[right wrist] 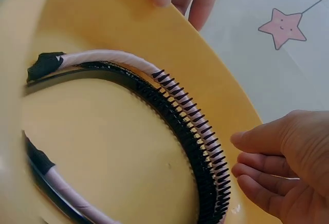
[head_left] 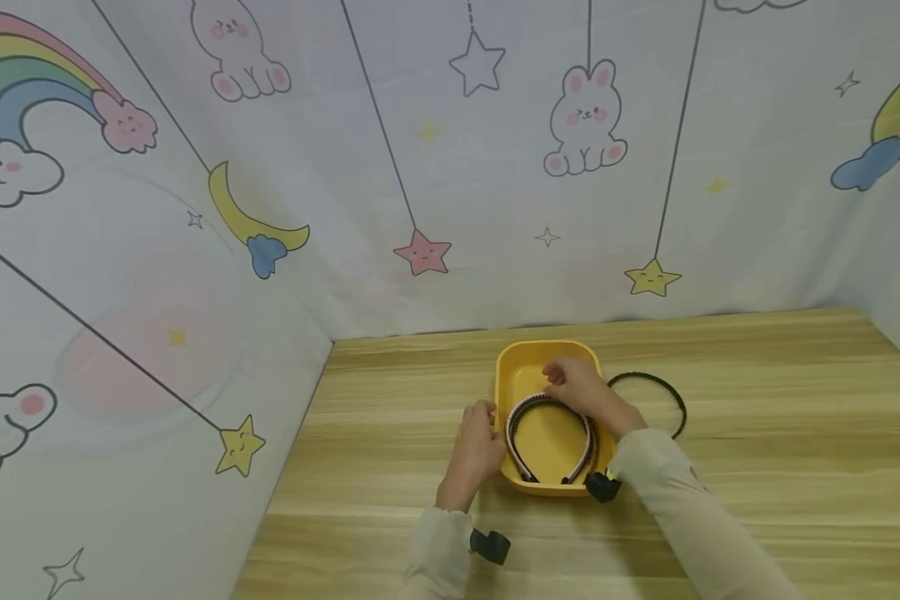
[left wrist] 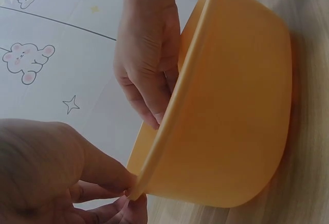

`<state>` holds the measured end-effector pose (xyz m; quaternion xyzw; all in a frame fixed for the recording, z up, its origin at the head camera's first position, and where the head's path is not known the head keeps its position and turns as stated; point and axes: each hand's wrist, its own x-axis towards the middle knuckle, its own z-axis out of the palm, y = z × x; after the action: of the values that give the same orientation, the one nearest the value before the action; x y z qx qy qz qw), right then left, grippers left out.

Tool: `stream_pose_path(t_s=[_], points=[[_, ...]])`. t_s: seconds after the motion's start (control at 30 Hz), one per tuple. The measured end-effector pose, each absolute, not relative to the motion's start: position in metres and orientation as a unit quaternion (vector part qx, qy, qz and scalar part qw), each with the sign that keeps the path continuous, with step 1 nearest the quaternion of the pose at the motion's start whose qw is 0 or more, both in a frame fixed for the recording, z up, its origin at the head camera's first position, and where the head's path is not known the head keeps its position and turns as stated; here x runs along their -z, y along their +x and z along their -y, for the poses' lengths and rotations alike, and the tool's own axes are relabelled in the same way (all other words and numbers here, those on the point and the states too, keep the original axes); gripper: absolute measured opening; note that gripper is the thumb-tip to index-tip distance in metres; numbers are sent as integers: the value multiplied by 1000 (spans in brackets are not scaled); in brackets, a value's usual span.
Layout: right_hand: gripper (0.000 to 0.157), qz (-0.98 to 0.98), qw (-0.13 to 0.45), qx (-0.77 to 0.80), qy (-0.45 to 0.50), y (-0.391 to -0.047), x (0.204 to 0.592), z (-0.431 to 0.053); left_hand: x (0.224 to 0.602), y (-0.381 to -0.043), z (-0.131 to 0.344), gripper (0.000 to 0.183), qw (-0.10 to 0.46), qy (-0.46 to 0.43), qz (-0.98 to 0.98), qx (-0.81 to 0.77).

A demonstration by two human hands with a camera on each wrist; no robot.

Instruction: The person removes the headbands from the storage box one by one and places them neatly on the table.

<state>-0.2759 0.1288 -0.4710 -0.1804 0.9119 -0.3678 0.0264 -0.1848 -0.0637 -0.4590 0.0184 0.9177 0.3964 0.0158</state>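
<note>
A yellow plastic basin (head_left: 525, 358) sits on the table. At its left rim is my left hand (head_left: 474, 450), whose thumb and fingers pinch the edge in the left wrist view. My right hand (head_left: 581, 387) hovers over the inside of the basin with fingers loosely bent and nothing between them. Close by its fingertips, a pink-wrapped headband (right wrist: 110, 58) with black comb teeth lies in the basin. Nested against it is black toothed headband material (right wrist: 172, 113), partly overlapped by the pink one.
On the table right of the basin lies another thin black headband (head_left: 681, 400), partly hidden by the right arm. The wooden table (head_left: 390, 400) meets a printed cloth backdrop (head_left: 495, 292) at the back and left.
</note>
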Motion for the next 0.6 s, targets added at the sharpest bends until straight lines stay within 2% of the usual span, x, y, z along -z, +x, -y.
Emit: stream_pose_path(t_s=[0.6], points=[[22,-921,61,341,-176,-273,475,-126,459,-185,63,34,7,22,-919,-392]])
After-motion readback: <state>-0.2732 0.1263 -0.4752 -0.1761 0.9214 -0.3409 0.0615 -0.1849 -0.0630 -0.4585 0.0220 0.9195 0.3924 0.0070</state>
